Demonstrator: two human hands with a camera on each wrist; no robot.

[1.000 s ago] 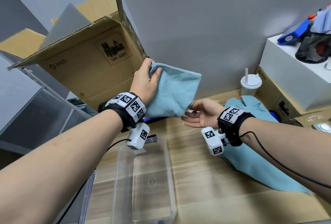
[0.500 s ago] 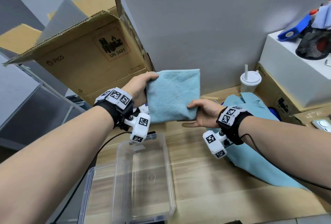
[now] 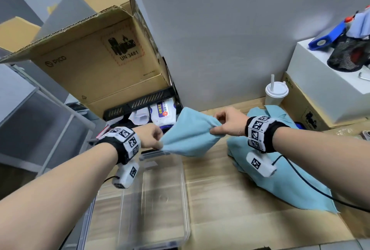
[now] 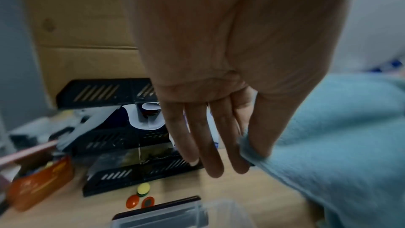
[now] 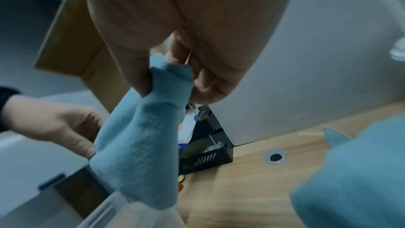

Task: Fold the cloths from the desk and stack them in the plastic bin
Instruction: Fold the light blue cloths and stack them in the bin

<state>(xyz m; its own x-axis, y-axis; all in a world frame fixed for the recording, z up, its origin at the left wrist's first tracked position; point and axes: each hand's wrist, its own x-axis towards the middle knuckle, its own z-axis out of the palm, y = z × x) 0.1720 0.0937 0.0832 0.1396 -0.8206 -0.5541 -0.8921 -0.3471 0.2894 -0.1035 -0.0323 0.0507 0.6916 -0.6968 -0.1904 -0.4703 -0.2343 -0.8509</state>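
A folded light-blue cloth [image 3: 189, 135] hangs in the air above the far end of the clear plastic bin [image 3: 185, 205]. My left hand [image 3: 154, 139] pinches its left corner between thumb and forefinger, the other fingers [image 4: 210, 145] hanging straight. My right hand [image 3: 224, 124] grips the right corner in curled fingers [image 5: 203, 82]. The cloth [image 5: 140, 145] sags between the two hands. More blue cloth [image 3: 284, 173] lies crumpled on the wooden desk [image 3: 220, 199] under my right forearm. The bin holds nothing.
An open cardboard box [image 3: 96, 63] leans at the back left over a black tray [image 3: 140, 102] with wipes. A lidded cup [image 3: 275, 93], a white box [image 3: 328, 81] and a cardboard box [image 3: 304, 109] stand at the right. Small coloured discs [image 4: 140, 197] lie by the bin.
The cloth has come down from an upright hold to a low, stretched hold over the bin's far end. Both hands dropped, and the right hand changed from cupping below to gripping the corner.
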